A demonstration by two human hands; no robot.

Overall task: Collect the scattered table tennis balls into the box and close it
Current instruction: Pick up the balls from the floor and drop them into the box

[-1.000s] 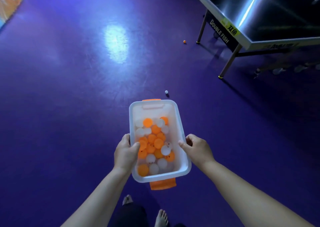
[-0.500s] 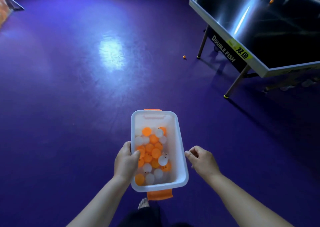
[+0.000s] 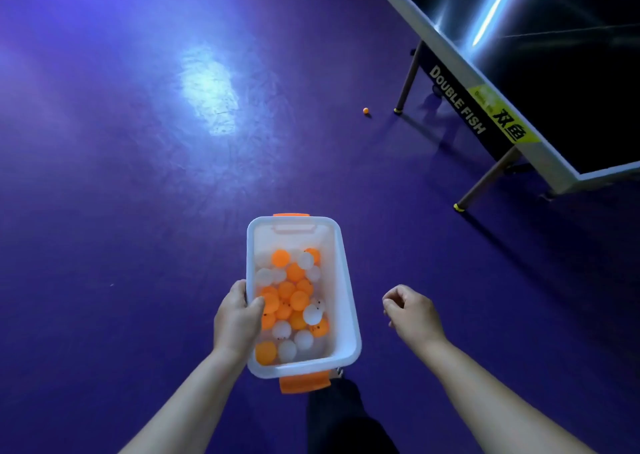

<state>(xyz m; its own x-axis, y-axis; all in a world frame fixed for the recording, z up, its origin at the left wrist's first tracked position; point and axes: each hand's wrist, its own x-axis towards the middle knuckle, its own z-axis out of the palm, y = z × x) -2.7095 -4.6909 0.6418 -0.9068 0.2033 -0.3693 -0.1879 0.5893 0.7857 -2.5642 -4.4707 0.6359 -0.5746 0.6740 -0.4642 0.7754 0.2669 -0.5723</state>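
The translucent white plastic box [image 3: 346, 280] with orange latches, lid off, holds orange and white table tennis balls [image 3: 295, 300]. The left hand [image 3: 235, 319] grips its left rim, thumb inside. The right hand [image 3: 412, 315] hangs just beside it, fingers loosely curled and holding nothing. One small orange ball [image 3: 365, 110] lies on the purple floor [image 3: 138, 211] near the dark table tennis table [image 3: 554, 73], whose edge reads "DOUBLE FISH".

We see the left hand [image 3: 235, 318] gripping the box [image 3: 349, 315] of balls [image 3: 294, 301] by its rim, the right hand [image 3: 412, 311] loosely curled and empty to the right of those fingers, and 1 orange ball [image 3: 365, 110] well beyond them.
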